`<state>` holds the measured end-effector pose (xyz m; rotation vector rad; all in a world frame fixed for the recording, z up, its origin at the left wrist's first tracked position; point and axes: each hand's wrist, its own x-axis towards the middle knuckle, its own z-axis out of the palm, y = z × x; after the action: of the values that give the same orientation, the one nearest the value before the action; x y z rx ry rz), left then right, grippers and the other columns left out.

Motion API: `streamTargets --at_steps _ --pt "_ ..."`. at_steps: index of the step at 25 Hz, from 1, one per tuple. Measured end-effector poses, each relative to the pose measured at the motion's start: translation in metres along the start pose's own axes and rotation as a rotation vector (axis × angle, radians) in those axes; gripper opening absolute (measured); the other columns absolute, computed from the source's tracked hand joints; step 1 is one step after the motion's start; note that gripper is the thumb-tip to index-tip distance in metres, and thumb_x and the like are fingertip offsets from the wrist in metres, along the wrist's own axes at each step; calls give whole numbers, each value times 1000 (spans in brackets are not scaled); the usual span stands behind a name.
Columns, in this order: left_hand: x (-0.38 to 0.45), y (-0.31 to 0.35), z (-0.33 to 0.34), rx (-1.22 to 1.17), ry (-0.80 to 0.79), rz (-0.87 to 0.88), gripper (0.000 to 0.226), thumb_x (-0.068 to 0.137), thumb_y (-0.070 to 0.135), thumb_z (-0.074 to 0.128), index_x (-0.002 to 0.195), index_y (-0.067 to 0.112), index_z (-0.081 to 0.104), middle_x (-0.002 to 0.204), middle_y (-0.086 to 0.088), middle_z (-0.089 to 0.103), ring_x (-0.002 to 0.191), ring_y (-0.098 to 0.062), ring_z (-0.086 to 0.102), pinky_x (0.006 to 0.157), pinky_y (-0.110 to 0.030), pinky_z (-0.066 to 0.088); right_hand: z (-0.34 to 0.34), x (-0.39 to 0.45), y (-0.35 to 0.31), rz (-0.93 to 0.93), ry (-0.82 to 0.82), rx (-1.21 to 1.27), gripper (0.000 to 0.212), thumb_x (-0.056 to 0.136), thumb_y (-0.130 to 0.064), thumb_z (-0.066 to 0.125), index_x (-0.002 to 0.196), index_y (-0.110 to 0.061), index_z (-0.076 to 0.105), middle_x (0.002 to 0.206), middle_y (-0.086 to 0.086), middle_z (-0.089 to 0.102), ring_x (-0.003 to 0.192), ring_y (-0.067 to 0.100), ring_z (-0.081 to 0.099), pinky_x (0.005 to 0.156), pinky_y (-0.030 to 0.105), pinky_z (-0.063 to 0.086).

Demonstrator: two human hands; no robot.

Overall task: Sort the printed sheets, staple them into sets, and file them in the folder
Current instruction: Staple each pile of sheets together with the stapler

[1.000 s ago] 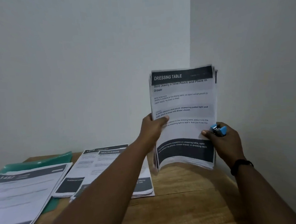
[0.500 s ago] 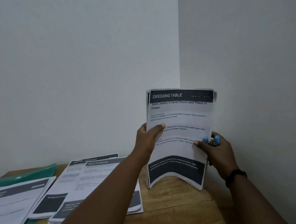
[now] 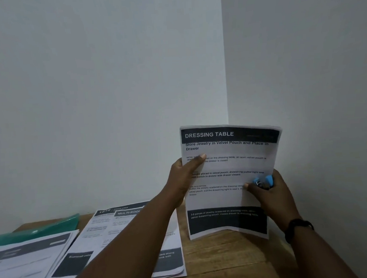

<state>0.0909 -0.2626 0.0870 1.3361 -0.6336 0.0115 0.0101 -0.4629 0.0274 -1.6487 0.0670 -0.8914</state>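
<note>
Upright near the corner of the room, a stack of white printed sheets with black header and footer bands, headed "DRESSING TABLE" (image 3: 230, 179), stands with its lower edge touching the brown wooden bench (image 3: 229, 263). Its bottom edge bows upward in the middle while the top edge runs nearly level. The left hand (image 3: 184, 177) grips the stack's left edge, thumb laid across the printed face. The right hand (image 3: 267, 192) pinches the right edge with its thumb and also holds a small light-blue stapler (image 3: 264, 181) curled in its fingers; a black band (image 3: 298, 228) circles that wrist. To the left on the bench lies a flat pile of similar printed sheets headed "MULTI-ROOM" (image 3: 128, 234), partly hidden by the left forearm, its near edge slightly fanned. Further left, another pile of printed sheets (image 3: 29, 262) rests on a translucent green plastic folder (image 3: 40, 230) and runs off the frame's left edge. Bare wood shows between the held stack and the near bench edge. Two plain pale walls (image 3: 89, 91) meet behind the stack.
</note>
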Motion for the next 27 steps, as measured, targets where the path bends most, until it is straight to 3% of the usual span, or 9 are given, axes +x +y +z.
streamTargets --at_steps 6,9,12,15,19,23,27 --pt "-12 -21 -5 130 -29 8 22 87 33 66 104 20 66 97 -2 75 81 -16 74 63 -23 57 7 -1 7 35 -17 -66 47 86 -25 70 126 -24 44 112 -6 59 92 11 59 69 23 52" --pt "-17 -13 5 212 44 139 14 89 35 64 95 23 68 88 1 76 77 -13 73 63 -21 57 11 -5 -7 -118 144 -18 27 86 -24 69 108 -25 54 98 -11 63 85 6 62 71 27 54" --pt "-15 2 21 261 97 246 13 91 37 63 89 25 68 80 6 74 72 -10 72 62 -22 58 6 -6 -23 -245 318 18 16 86 -21 70 94 -19 56 83 -10 63 70 1 59 62 21 48" --pt "-10 -21 20 373 121 177 20 92 39 62 101 23 70 94 3 74 83 -12 71 73 -28 57 0 1 -12 -83 210 -169 14 86 -25 68 88 -16 57 83 -4 63 71 7 57 58 25 43" --pt "-18 -77 13 515 28 16 29 97 30 55 122 17 63 111 3 68 104 -18 65 85 -30 52 -6 7 6 103 83 -415 17 84 -28 68 93 -17 58 89 1 63 77 17 58 68 33 50" --pt "-23 -82 18 448 173 -29 29 97 35 52 119 19 62 112 -1 69 102 -19 65 89 -42 54 -2 6 -5 3 89 -421 15 85 -25 68 84 -16 55 82 -1 61 72 15 56 59 31 45" --pt "-22 -58 11 264 249 65 20 92 38 61 110 32 55 102 9 66 98 -15 65 86 -38 56 4 -3 -18 -79 149 -176 14 86 -22 68 87 -20 55 86 -8 62 78 11 59 68 34 50"
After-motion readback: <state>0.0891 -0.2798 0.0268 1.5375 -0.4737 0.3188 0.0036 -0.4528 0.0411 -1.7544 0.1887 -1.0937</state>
